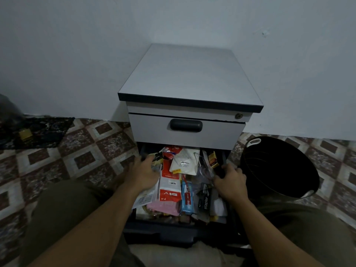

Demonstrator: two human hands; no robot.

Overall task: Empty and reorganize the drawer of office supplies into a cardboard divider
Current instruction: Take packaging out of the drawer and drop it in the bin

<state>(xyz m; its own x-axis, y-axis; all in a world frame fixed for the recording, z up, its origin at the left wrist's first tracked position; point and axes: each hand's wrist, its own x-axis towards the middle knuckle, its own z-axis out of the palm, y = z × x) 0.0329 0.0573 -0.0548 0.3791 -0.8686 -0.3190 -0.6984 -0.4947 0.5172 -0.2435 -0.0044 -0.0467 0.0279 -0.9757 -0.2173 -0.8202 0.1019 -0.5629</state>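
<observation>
Head view, bottom centre of the frame: my open drawer (173, 235) is crammed with packets. My left hand (143, 175) lies spread, fingers loose, on them; my right hand (232, 183) curls over the drawer's right edge. Above sits the grey cabinet (189, 78), a black bin (279, 166) at its right.

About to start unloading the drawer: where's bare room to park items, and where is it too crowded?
Free: the cabinet top, bare edge to edge, and the tiled floor left of the cabinet. Crowded: the open drawer is packed with packets, both hands at its sides; the black bin blocks the floor on its right.
</observation>
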